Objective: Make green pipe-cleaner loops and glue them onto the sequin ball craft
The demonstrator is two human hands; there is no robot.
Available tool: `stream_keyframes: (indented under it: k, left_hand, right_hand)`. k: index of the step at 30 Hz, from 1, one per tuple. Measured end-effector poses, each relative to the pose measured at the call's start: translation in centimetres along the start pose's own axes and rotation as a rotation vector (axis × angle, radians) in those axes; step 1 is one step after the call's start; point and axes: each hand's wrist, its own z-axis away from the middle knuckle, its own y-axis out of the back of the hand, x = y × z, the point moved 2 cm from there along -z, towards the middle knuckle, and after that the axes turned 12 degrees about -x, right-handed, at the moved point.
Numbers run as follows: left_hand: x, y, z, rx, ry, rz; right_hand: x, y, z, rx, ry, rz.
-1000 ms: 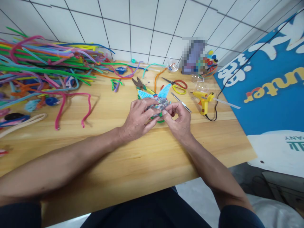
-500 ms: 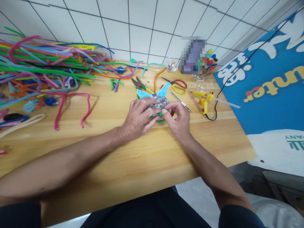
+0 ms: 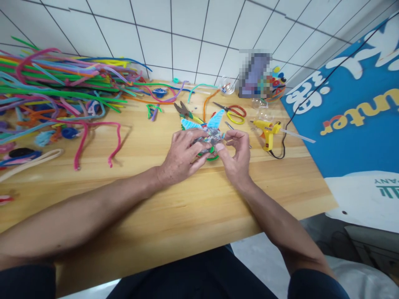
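Note:
Under my left hand [image 3: 186, 155] is a small pipe-cleaner craft [image 3: 215, 136] with a clear, shiny rounded body, two light-blue striped ear-like pieces and green at its lower edge. My left fingers curl over its body and hold it against the table; they hide much of it. My right hand [image 3: 236, 155] is at its right side, thumb tip close to the body and the forefinger bent apart from the thumb. I see nothing between them. Whether the thumb touches the craft I cannot tell. Behind the craft lie pliers [image 3: 183, 110] with green-and-yellow handles.
A heap of coloured pipe cleaners [image 3: 71, 79] covers the table's left back. Scissors [image 3: 235, 113], a pen-like tool [image 3: 230, 126] partly behind my right hand and a yellow glue gun [image 3: 267, 132] lie to the right. Clear plastic domes [image 3: 227, 86] stand near the tiled wall [image 3: 187, 37].
My right thumb and forefinger have parted from their pinch at the craft's right edge, the forefinger shifting up and outward. The left hand stays on the craft.

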Motion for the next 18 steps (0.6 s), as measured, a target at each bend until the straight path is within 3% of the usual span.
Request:
stream_keyframes:
  k: [7,15,18]
  left_hand:
    - [0.0,0.2,-0.2,0.077,-0.038,0.029]
    - [0.1,0.1,0.0,0.017,0.008,0.049]
    - [0.0,0.5,0.2,0.106,0.024,0.113]
  right_hand:
    - [1.1,-1.3,0.3,-0.097,-0.094,-0.124]
    - [0.8,-1.4,0.3,-0.23,-0.145,-0.263]
    - [1.1,-1.6,0.2,-0.225,-0.181,-0.314]
